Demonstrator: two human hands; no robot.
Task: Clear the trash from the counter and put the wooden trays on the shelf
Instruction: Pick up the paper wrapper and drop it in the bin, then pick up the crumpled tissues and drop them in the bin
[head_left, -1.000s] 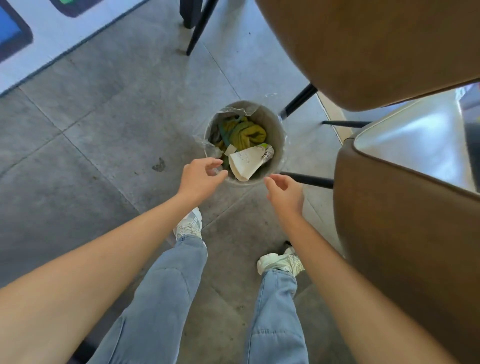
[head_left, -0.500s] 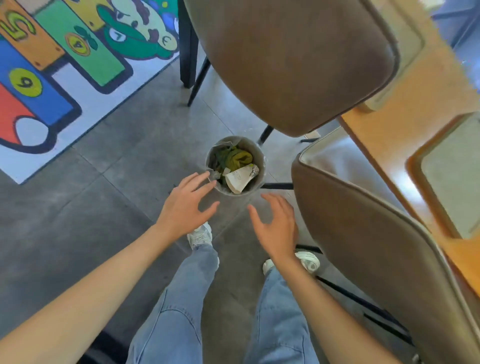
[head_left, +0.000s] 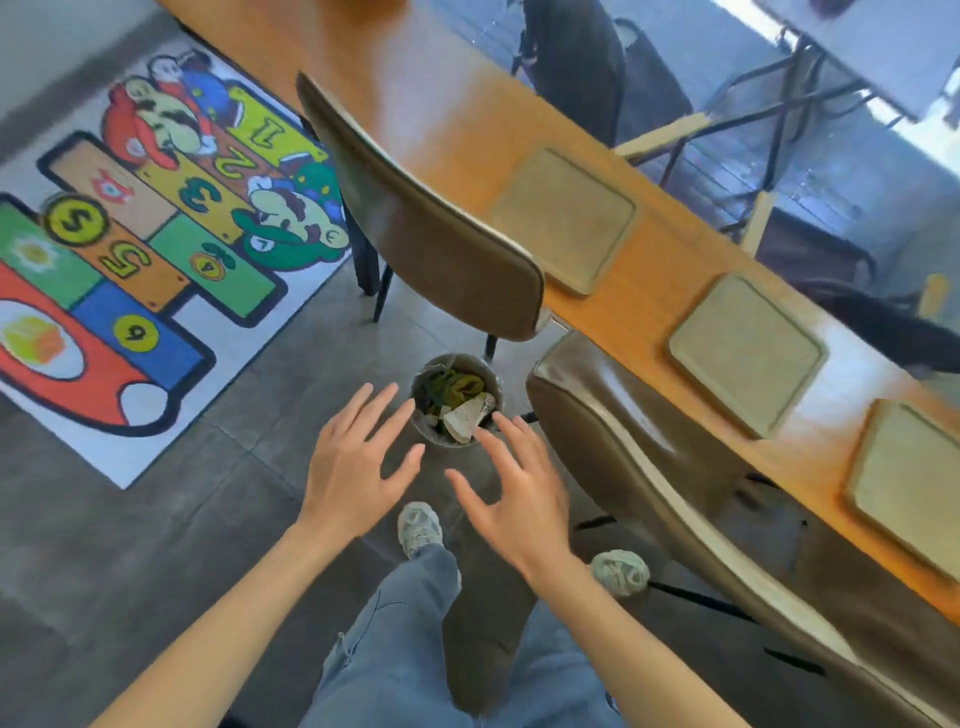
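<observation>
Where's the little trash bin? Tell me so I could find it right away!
Look for the long orange-brown counter with flat wooden trays on it and two brown chairs pushed up to it. On the grey floor between those two chairs stands the small round bin. It is the only round container there, stuffed with green rubbish and a crumpled white paper cup.

Three wooden trays (head_left: 566, 218) lie in a row, apart, along a long orange desk (head_left: 441, 119). On the grey tiled floor (head_left: 130, 545) stand a filled trash bin (head_left: 457, 400), two brown chairs (head_left: 431, 234) and a colourful numbered mat (head_left: 145, 249).
</observation>
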